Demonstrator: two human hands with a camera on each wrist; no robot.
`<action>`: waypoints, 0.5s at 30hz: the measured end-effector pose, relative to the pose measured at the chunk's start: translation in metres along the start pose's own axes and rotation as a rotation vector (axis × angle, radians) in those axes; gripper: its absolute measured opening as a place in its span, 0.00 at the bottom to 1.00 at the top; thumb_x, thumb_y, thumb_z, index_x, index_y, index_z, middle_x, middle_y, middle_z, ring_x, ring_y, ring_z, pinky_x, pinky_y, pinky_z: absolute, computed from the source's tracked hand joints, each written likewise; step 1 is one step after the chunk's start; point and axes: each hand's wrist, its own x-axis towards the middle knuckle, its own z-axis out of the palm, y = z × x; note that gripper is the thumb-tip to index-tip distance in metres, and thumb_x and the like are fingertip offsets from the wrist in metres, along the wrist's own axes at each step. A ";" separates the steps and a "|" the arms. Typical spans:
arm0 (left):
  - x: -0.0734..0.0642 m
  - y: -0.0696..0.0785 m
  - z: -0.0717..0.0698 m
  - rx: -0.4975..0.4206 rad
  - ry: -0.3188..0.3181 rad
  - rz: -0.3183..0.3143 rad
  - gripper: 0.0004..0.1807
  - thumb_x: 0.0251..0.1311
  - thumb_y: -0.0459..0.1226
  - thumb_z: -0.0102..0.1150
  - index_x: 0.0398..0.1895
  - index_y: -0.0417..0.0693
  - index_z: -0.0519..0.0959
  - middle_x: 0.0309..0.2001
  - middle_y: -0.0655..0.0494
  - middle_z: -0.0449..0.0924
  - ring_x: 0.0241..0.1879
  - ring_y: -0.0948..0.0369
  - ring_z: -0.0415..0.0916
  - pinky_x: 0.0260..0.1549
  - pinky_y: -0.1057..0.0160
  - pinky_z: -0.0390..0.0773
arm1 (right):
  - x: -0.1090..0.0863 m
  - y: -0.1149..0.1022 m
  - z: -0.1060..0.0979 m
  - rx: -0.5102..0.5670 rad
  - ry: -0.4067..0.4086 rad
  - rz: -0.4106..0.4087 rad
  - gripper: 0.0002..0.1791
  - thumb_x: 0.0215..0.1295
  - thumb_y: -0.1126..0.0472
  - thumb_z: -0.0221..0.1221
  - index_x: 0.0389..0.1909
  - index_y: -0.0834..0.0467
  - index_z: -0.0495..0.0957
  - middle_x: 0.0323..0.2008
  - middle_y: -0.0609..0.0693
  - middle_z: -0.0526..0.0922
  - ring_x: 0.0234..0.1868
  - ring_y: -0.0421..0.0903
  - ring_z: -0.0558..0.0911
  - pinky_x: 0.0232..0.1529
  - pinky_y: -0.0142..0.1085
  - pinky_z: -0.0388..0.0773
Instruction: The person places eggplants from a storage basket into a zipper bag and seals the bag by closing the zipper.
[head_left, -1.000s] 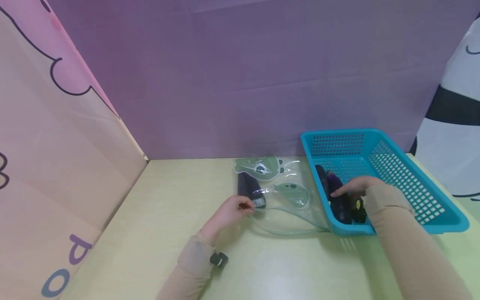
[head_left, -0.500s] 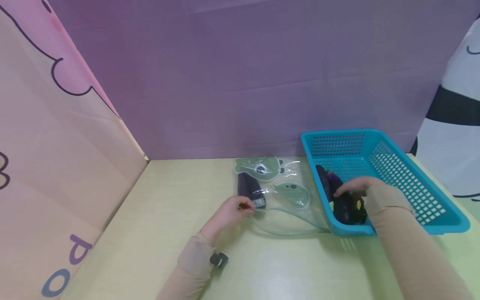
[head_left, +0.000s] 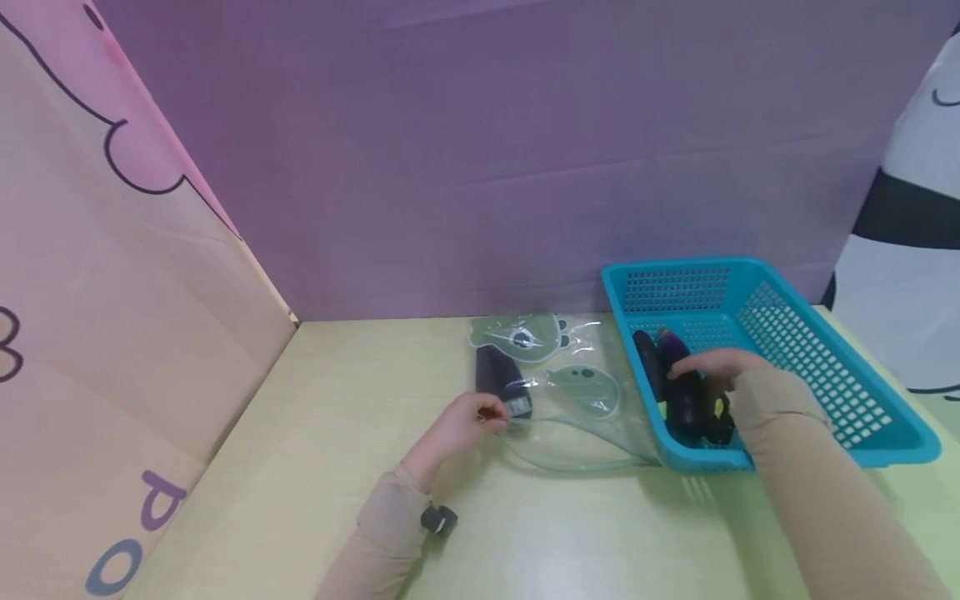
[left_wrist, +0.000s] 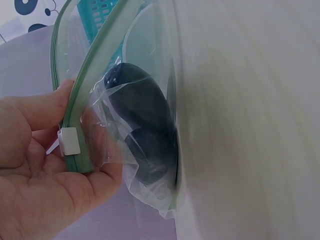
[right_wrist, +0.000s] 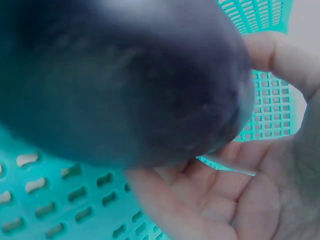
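Note:
My left hand (head_left: pixel 459 427) pinches the open mouth of a clear zip bag (head_left: pixel 588 392) with a green animal print. In the left wrist view its thumb and fingers grip the green zip strip beside a white slider (left_wrist: pixel 69 141). Inside the bag lie dark eggplants (left_wrist: pixel 137 97), one of them near a small label. Inside the blue basket (head_left: pixel 911 447), my right hand (head_left: pixel 722 367) grips a dark purple eggplant (head_left: pixel 687 408), its thumb and fingers round the sides in the right wrist view. That eggplant (right_wrist: pixel 150 90) hides much of the basket floor there.
Other dark eggplants (head_left: pixel 647 358) lie along the basket's left wall, partly covered by the held one. The bag reaches up against the basket's left side on the pale table (head_left: pixel 337 417). A purple cloth (head_left: pixel 487 167) stands behind the table, and a printed one at left.
My right hand has shifted slightly, and the eggplant in it has turned and moved a little apart from the one at the left wall. The left hand and bag have stayed still.

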 end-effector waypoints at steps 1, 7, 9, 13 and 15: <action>0.000 0.000 0.000 0.000 -0.002 0.001 0.03 0.58 0.29 0.59 0.34 0.40 0.81 0.35 0.51 0.82 0.38 0.60 0.77 0.42 0.65 0.79 | 0.001 0.001 -0.001 0.031 0.002 -0.010 0.47 0.67 0.50 0.43 0.61 0.87 0.34 0.63 0.84 0.49 0.63 0.73 0.62 0.64 0.61 0.59; -0.001 0.002 0.000 -0.009 -0.008 -0.004 0.03 0.58 0.29 0.58 0.34 0.40 0.81 0.36 0.50 0.81 0.38 0.59 0.77 0.42 0.65 0.79 | 0.002 0.002 -0.001 0.194 0.048 -0.041 0.46 0.69 0.51 0.41 0.63 0.84 0.28 0.66 0.82 0.43 0.67 0.72 0.55 0.64 0.57 0.62; -0.001 0.002 0.000 -0.010 -0.008 -0.005 0.03 0.58 0.29 0.58 0.34 0.40 0.81 0.36 0.50 0.81 0.38 0.59 0.77 0.42 0.65 0.79 | 0.000 0.001 0.000 0.204 0.088 -0.047 0.47 0.69 0.50 0.42 0.63 0.84 0.28 0.66 0.82 0.44 0.67 0.71 0.56 0.63 0.57 0.64; -0.001 0.002 0.000 -0.012 -0.004 -0.003 0.03 0.57 0.28 0.58 0.34 0.39 0.81 0.35 0.50 0.81 0.38 0.59 0.77 0.41 0.66 0.79 | -0.003 0.000 0.003 0.202 0.183 -0.062 0.47 0.68 0.47 0.43 0.65 0.82 0.33 0.65 0.81 0.50 0.65 0.70 0.62 0.59 0.55 0.71; -0.001 0.002 0.000 -0.013 -0.001 -0.003 0.03 0.57 0.28 0.59 0.33 0.39 0.81 0.35 0.50 0.81 0.38 0.59 0.77 0.42 0.66 0.79 | -0.004 0.000 0.004 0.212 0.221 -0.064 0.47 0.68 0.46 0.43 0.66 0.81 0.35 0.66 0.79 0.51 0.65 0.69 0.63 0.58 0.54 0.72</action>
